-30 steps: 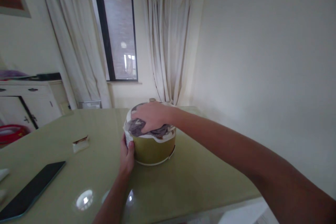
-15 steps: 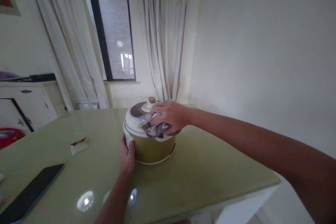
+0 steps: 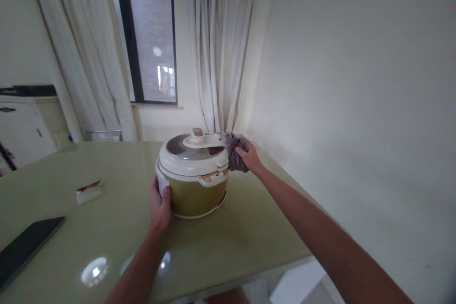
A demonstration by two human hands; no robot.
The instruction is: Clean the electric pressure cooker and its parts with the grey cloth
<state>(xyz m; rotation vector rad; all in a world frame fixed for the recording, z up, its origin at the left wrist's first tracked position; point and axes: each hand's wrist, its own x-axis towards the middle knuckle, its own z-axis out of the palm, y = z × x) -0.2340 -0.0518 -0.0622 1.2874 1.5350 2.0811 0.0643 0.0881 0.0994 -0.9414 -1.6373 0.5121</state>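
An electric pressure cooker [image 3: 195, 197] with a white lid and a green-gold body stands upright on the green table. Its lid has a shiny dark panel and a white handle with a valve knob, and brown stains show around the front catch. My left hand [image 3: 161, 206] grips the cooker's left side, thumb in front and the other fingers mostly hidden behind. My right hand [image 3: 249, 156] is closed around a crumpled grey cloth [image 3: 235, 152], which presses against the right edge of the lid near the end of the handle.
On the glossy green table [image 3: 121, 166], a small whitish piece with a brown edge [image 3: 89, 192] lies left of the cooker. A dark flat tablet-like object [image 3: 30, 247] lies nearer at the left. Behind are curtains [image 3: 217, 47], a window and a white cabinet [image 3: 24, 123]; a wall rises at right.
My right hand has moved the cloth from the front of the lid round to its right edge. The cooker appears turned, showing more of the front catch; my left hand keeps its hold.
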